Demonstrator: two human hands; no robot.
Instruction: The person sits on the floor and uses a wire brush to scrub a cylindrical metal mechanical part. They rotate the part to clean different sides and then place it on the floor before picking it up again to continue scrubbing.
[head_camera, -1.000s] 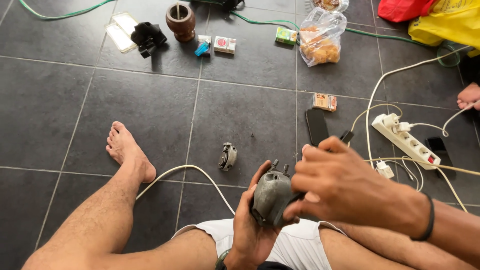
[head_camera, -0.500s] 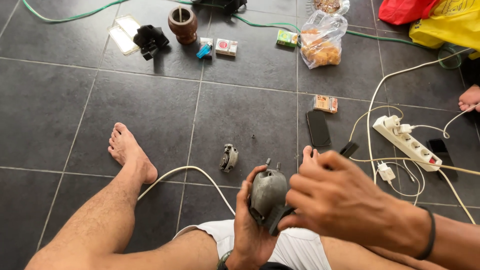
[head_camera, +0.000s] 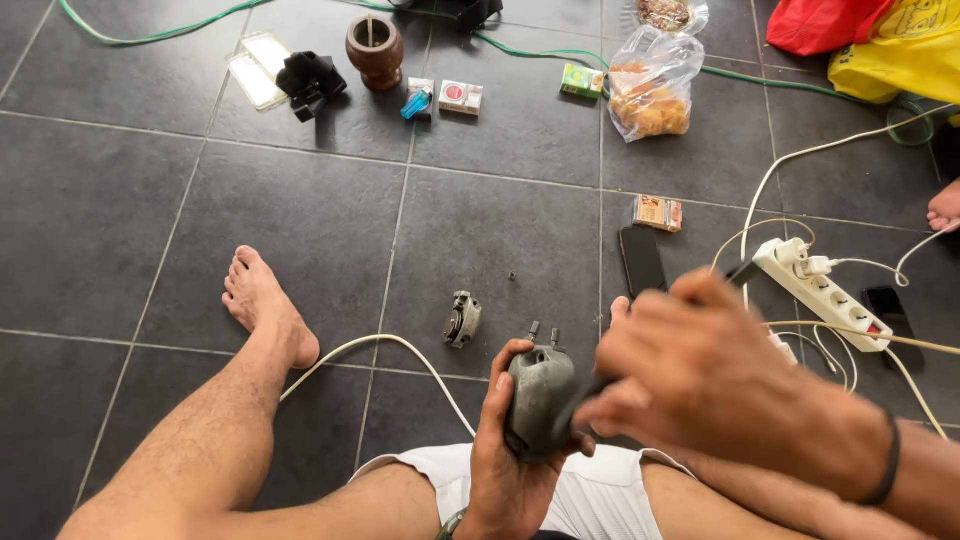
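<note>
The left hand (head_camera: 510, 470) is wrapped around a grey casing (head_camera: 540, 398), held upright above the lap; the right hand (head_camera: 700, 375), blurred, is closed on a dark tool whose tip meets the casing's side. The casing looks like cast metal: likely heavy, stiff, dull-surfaced and easy to grip around its rounded body, two studs poking from the top. Just beyond lies a small metal part (head_camera: 462, 319) on the floor (head_camera: 300, 220), then a white cable (head_camera: 380, 345), a power strip (head_camera: 825, 292), and a snack bag (head_camera: 652, 85) farther off.
</note>
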